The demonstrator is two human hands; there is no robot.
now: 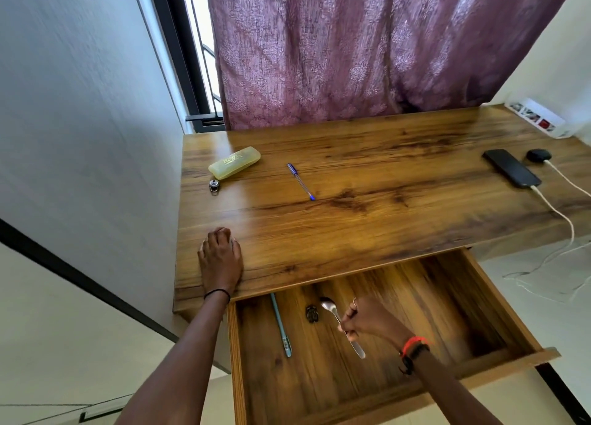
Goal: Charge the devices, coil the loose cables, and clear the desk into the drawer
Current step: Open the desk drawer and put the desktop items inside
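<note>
The wooden drawer (499,300) stands pulled out under the desk (367,226). My right hand (371,320) pinches a metal spoon (332,311) over the drawer floor. A light blue pen (280,327) and a small dark object (312,313) lie in the drawer to its left. My left hand (220,258) rests on the desk's front left edge, fingers curled; whether it holds anything is hidden. On the desk lie a blue pen (300,181), a yellow case (234,162), a small metal item (214,185), a black phone (511,168) and a black earbud case (539,155), both with white cables (556,211) plugged in.
A purple curtain (367,47) hangs behind the desk. A white power strip (537,117) lies at the back right corner. The white cables trail off the right edge to the floor. A white wall (80,120) runs close along the desk's left side.
</note>
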